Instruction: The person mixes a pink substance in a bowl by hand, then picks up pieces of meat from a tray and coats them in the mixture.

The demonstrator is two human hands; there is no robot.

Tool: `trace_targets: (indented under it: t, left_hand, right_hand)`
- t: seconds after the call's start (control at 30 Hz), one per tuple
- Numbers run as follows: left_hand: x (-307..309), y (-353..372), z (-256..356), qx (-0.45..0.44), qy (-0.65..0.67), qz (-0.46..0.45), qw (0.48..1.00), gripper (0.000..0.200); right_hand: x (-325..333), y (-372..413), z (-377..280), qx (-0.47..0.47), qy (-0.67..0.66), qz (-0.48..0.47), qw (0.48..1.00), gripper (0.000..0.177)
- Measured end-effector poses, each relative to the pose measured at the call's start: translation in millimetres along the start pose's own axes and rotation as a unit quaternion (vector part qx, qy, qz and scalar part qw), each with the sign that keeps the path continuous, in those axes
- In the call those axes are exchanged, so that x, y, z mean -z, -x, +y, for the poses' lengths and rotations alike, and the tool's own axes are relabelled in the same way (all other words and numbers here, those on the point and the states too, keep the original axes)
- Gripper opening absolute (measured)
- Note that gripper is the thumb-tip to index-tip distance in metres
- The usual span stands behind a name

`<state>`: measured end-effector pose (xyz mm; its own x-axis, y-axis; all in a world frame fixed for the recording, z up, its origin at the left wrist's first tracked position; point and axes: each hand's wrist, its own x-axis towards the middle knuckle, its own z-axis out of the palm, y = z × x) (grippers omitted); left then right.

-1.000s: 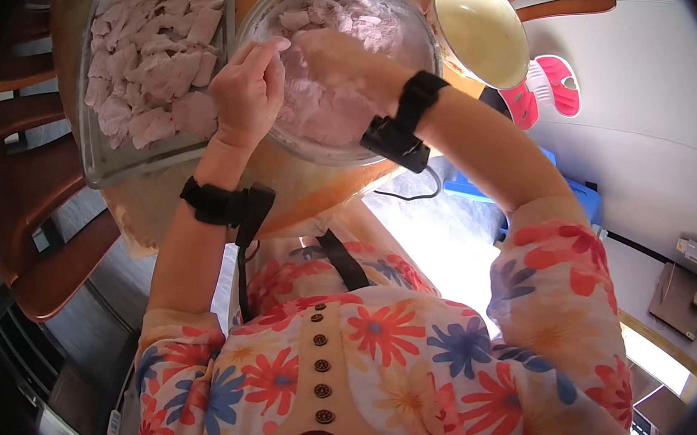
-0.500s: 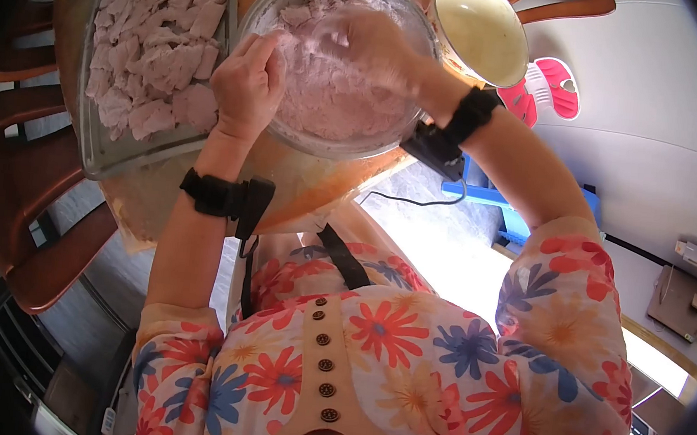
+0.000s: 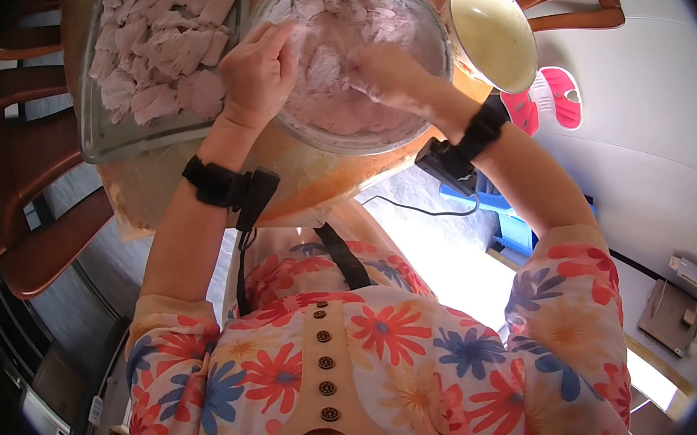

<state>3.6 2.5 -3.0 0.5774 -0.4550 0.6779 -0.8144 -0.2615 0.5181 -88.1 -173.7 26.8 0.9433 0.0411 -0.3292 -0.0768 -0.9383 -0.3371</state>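
Note:
A large metal bowl (image 3: 443, 60) holds pale pink pieces of meat (image 3: 356, 32) in a whitish powder. My left hand (image 3: 257, 77) is closed at the bowl's left rim, its fingers and thumb gripping the edge. Inside the bowl, my right hand (image 3: 390, 76) has its fingers drawn together against a powder-coated piece of meat (image 3: 324, 68); its fingertips are slightly blurred. Left of the bowl lies a glass tray (image 3: 94, 141) with flat, coated meat pieces (image 3: 165, 36) spread over it.
A cream-coloured pot (image 3: 493, 35) stands right of the bowl on the table (image 3: 285, 187). Wooden chairs (image 3: 30, 165) line the left side. Beyond the right edge are a red-and-white object (image 3: 560, 97) and a blue stool-like item (image 3: 517, 232). A black cable (image 3: 424, 210) hangs from my right wrist device.
My right hand has moved down and right within the bowl and shows less blur. A coated piece is now visible by its fingers. My left hand stays at the rim.

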Motion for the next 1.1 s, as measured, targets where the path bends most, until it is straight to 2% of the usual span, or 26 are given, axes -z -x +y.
trace_targets:
  t: [0.03, 0.07, 0.13, 0.17, 0.23, 0.27, 0.33, 0.37, 0.43, 0.47, 0.53, 0.57, 0.63, 0.77, 0.83, 0.97, 1.07, 1.1]
  left_hand:
    - [0.0, 0.1, 0.0, 0.001, 0.001, 0.001, 1.0, 0.02]
    - [0.1, 0.4, -0.2, 0.002, 0.001, 0.001, 1.0, 0.02]
    - [-0.3, 0.3, -0.2, 0.011, 0.01, -0.011, 1.0, 0.02]
    - [-0.8, 0.0, 0.5, 0.009, 0.009, -0.011, 1.0, 0.02]
    - [-0.2, -0.1, 0.2, 0.005, 0.001, -0.01, 1.0, 0.019]
    - [1.0, 2.6, 0.1, 0.009, -0.001, -0.014, 1.0, 0.019]
    - [-1.1, 1.1, -0.1, 0.018, -0.004, -0.005, 1.0, 0.018]
    - [-1.8, 0.5, 0.6, 0.02, -0.005, -0.002, 1.0, 0.018]
    - [-1.2, -0.1, 2.3, 0.014, 0.017, 0.005, 1.0, 0.018]
    - [-1.0, -0.5, 1.8, 0.013, 0.016, 0.006, 1.0, 0.018]
    - [-0.9, 0.4, 1.6, 0.012, 0.005, 0.005, 1.0, 0.018]
    - [-0.6, 2.1, 2.4, 0.015, 0.005, 0.005, 1.0, 0.018]
    - [0.3, 0.2, 3.1, 0.022, 0.012, -0.004, 1.0, 0.019]
    - [1.9, -1.2, 5.2, 0.033, 0.021, -0.017, 0.999, 0.019]
    - [1.8, 1.1, 3.3, 0.026, 0.014, -0.023, 0.999, 0.019]
    - [-1.0, 1.4, 2.0, 0.038, 0.027, -0.028, 0.999, 0.02]
    - [7.4, -4.1, 6.3, 0.021, 0.034, -0.063, 0.997, 0.018]
    - [10.3, -7.4, 8.1, 0.051, 0.044, -0.129, 0.989, 0.019]
  right_hand:
    - [7.8, 0.3, -0.6, 0.035, -0.077, 0.036, 0.996, 0.026]
    - [4.3, -3.1, -0.7, 0.035, -0.076, 0.035, 0.996, 0.026]
    - [-3.9, -14.5, -4.7, 0.088, -0.185, 0.059, 0.977, 0.024]
    - [-4.6, -20.4, -4.3, 0.089, -0.184, 0.061, 0.977, 0.024]
    - [0.6, -31.0, -11.2, -0.018, -0.158, -0.069, 0.985, 0.024]
    - [3.9, -30.6, -11.5, -0.017, -0.161, -0.073, 0.984, 0.024]
    - [30.7, -27.5, -18.0, -0.009, -0.033, -0.001, 0.999, 0.023]
    - [20.5, -32.9, -12.5, -0.007, -0.03, -0.002, 1.0, 0.023]
    - [-7.5, -44.6, -3.9, 0.116, -0.012, 0.188, 0.975, 0.02]
    - [-10.1, -45.4, 1.4, 0.117, -0.013, 0.189, 0.975, 0.02]
    - [-3.4, -37.9, 2.5, 0.141, 0.015, 0.094, 0.985, 0.019]
    - [1.6, -34.6, 4.0, 0.142, 0.014, 0.091, 0.986, 0.019]
    - [30.1, -28.4, -6.0, 0.062, -0.006, 0.004, 0.998, 0.026]
    - [32.6, -21.3, 11.3, 0.072, 0.004, 0.014, 0.997, 0.027]
    - [39.2, -13.3, 3.3, 0.086, -0.075, 0.078, 0.99, 0.025]
    - [35.1, -16.9, 19.2, 0.1, -0.106, 0.108, 0.983, 0.023]
    - [46.1, -10.7, 13.4, 0.088, -0.14, 0.1, 0.981, 0.02]
    - [48.4, -9.4, 12.7, 0.07, -0.172, 0.077, 0.98, 0.019]
